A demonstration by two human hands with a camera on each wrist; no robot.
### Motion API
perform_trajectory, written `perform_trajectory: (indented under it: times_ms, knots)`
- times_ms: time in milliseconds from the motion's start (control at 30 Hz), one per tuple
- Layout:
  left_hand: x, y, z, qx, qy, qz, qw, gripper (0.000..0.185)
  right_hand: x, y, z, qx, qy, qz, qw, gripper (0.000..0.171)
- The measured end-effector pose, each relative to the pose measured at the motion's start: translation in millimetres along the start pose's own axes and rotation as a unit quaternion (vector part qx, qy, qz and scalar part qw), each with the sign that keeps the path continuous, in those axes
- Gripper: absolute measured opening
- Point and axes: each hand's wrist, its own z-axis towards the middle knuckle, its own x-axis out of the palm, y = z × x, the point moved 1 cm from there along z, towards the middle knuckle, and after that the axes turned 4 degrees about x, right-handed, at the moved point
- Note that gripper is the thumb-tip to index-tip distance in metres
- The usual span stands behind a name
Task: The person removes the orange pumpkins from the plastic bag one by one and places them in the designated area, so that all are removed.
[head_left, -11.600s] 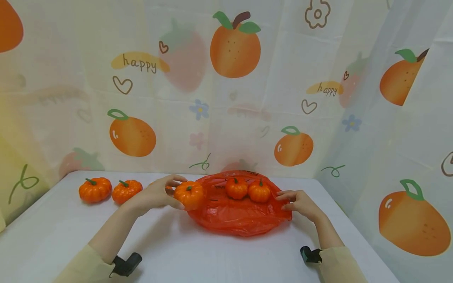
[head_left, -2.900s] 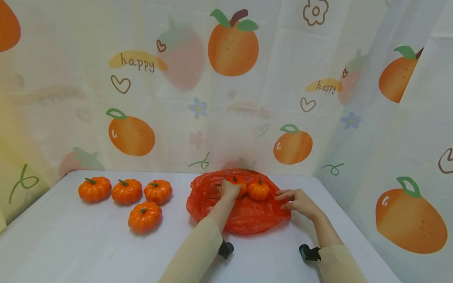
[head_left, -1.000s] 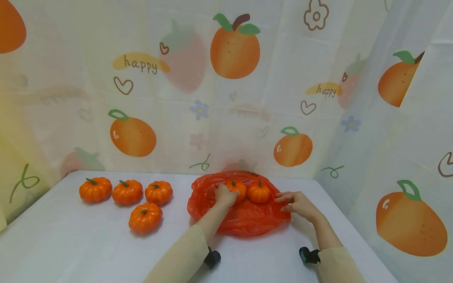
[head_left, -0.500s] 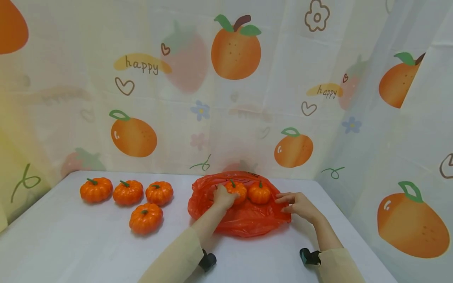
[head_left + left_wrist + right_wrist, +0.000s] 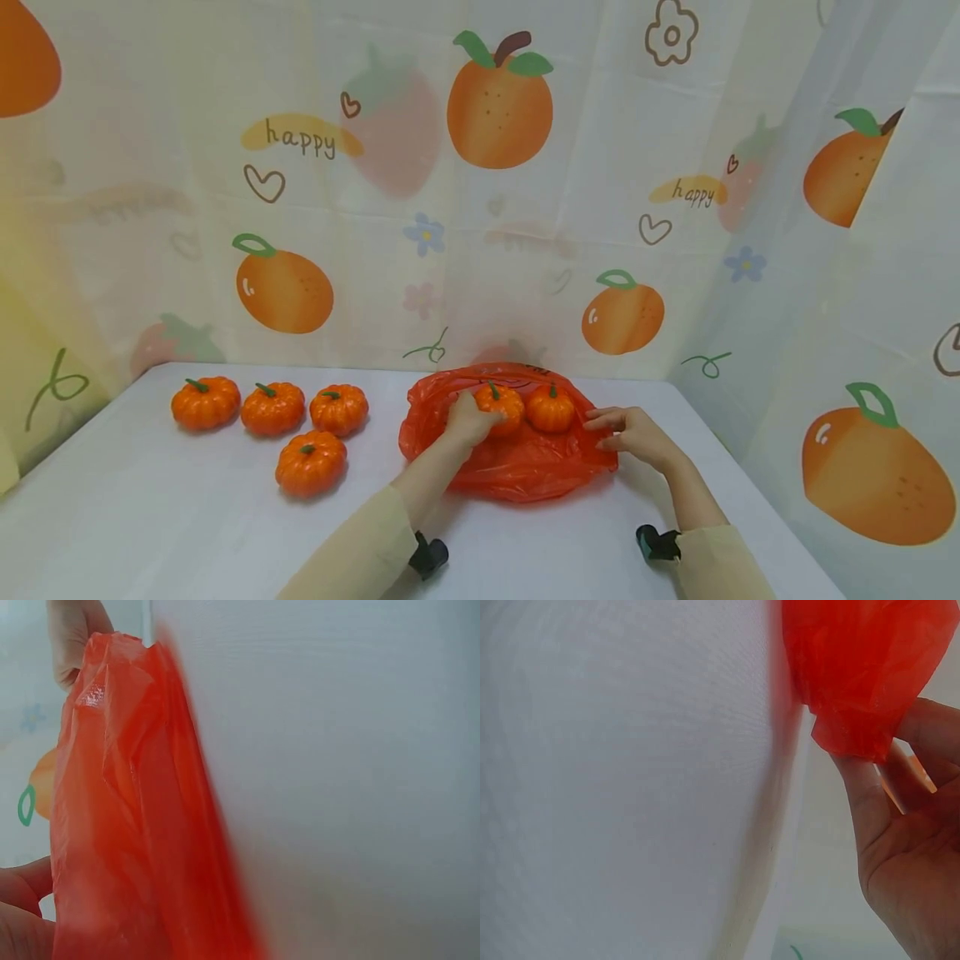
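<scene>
My left hand (image 5: 467, 418) reaches into the mouth of a red plastic bag (image 5: 525, 477) and grips the left side of a small orange pumpkin (image 5: 504, 407). Its thumb lies across the pumpkin's front; the other fingers are mostly hidden behind it. A second pumpkin (image 5: 551, 410) sits close on the right inside the bag. At the bag's right edge, my right hand (image 5: 636, 433) holds the plastic. In the right wrist view the bag's corner (image 5: 855, 727) is between that hand's thumb and fingers. From the left wrist, the bag's side (image 5: 127, 825) hides the pumpkins.
To the left of the bag, a row of pumpkins (image 5: 273, 409) stands on the white tabletop (image 5: 150, 500), with another pumpkin (image 5: 311, 464) in front. Behind the table hangs a fruit-print curtain (image 5: 495, 275).
The pumpkin that my left hand held earlier now stands on the table. That hand has entered the bag and recently shifted slightly left and nearer. My right hand stays at the bag's edge.
</scene>
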Motion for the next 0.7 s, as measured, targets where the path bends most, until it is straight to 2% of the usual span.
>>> perform_trajectory:
  times_ms: [400,700]
  knots:
    - [-12.7,-0.7,-9.9,0.032,0.051,0.001,0.9982,0.072,-1.1,0.6,-1.2,-0.004,0.001,-0.005,1.000,0.034]
    - [-23.7,-4.5,-16.6,0.039,0.083,0.020,0.9956,0.074,-1.5,-0.2,-2.1,-0.010,0.003,0.010,1.000,0.034]
